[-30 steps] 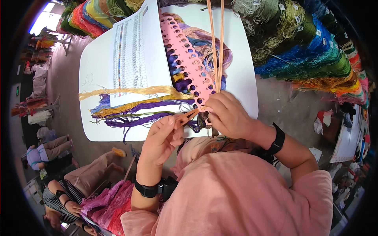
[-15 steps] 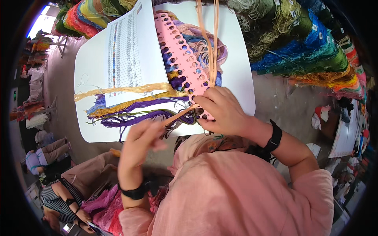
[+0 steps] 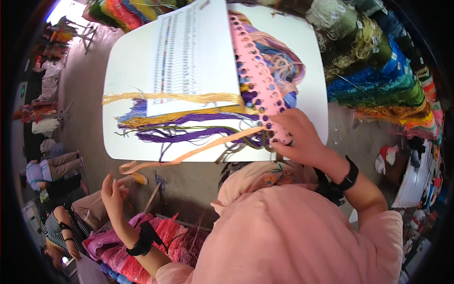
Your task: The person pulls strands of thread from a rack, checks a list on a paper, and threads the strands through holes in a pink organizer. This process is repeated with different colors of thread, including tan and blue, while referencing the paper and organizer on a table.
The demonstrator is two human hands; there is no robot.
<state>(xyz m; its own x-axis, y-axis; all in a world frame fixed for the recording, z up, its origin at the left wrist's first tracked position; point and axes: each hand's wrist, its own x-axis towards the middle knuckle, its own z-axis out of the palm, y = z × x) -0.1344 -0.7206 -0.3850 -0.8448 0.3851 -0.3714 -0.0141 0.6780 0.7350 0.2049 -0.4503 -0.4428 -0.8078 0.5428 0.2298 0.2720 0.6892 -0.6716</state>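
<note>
White table (image 3: 127, 71) in yarn workshop, bright skeins (image 3: 378, 75) banked at right; left hand (image 3: 115, 195) has swung out from rack, now well left below table edge, fingers loosely open, peach strand (image 3: 189, 154) drawn long behind it, tail just beside fingertips; whether it pinches strand, cannot tell; right hand (image 3: 302, 137) pressed closed on pink holed rack (image 3: 257, 80) near end; purple, yellow threads (image 3: 184, 124) lie flat, silky; printed sheet (image 3: 194, 52) stiff.

One white printed sheet (image 3: 198, 52) on the bench (image 3: 127, 71), far left of centre; coloured column, probably a chart. No packages, screens.
</note>
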